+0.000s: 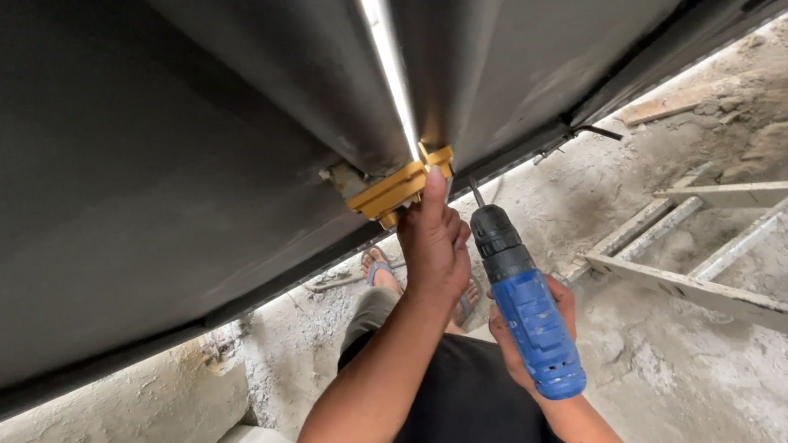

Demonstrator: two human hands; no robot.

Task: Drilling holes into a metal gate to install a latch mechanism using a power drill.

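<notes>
- The left hand [434,247] reaches up to the yellow bracket [400,189] at the bottom edge of the dark metal panels [155,151], just under the bright seam [383,52] between them; its grip is partly closed, fingertips pressed against the bracket's underside, not wrapped round it
- The right hand [528,330] has a closed grip round the handle of the blue cordless drill [525,311], whose bit [477,191] points up, near the bracket but apart from it
- To do this well, I judge the left hand should press the bracket flush and square to both panels so it cannot creep once the bit bites
- The bit looks slightly off to the right of the bracket; it wants lining up straight with the fixing point before the trigger is pulled
- Fingers sit close to where the bit would land, so keeping them to the bracket's near side seems wise
- A ladder [718,252] lies on the dusty floor [761,106] well to the right, and sandalled feet [379,265] stand below
</notes>
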